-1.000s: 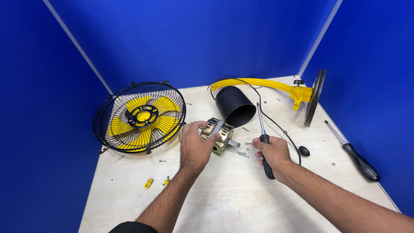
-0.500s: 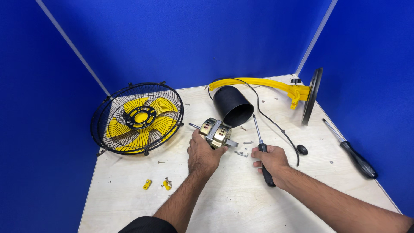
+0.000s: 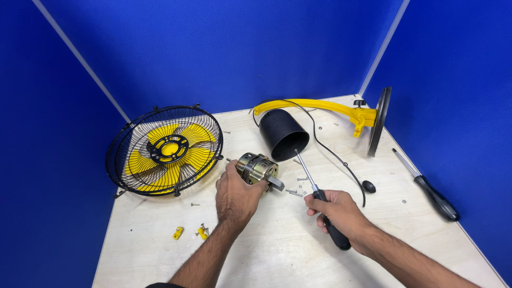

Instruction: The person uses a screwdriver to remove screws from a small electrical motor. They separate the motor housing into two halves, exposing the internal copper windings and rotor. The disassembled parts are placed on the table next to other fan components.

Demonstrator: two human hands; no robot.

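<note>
My left hand [image 3: 234,196] grips a brass-coloured fan motor [image 3: 257,167] lying on the plywood table [image 3: 277,256], its shaft pointing left. My right hand [image 3: 340,212] holds a black-handled screwdriver [image 3: 316,194], whose thin shaft slants up toward the rim of a black cylindrical motor cover [image 3: 282,134]. The tip hovers just right of the motor. Several small loose screws [image 3: 296,188] lie on the table between my two hands.
A black wire fan guard with yellow blades [image 3: 165,150] lies at the left. A yellow stand arm with a black round base [image 3: 362,114] sits at the back right, with a black cable [image 3: 341,160] trailing. A second screwdriver [image 3: 429,188] lies at the right. Two yellow clips [image 3: 189,232] lie near the front left.
Both hands stay on the motor and the screwdriver. My left hand has shifted slightly left around the motor, showing more of it. The screwdriver is tilted a little further.
</note>
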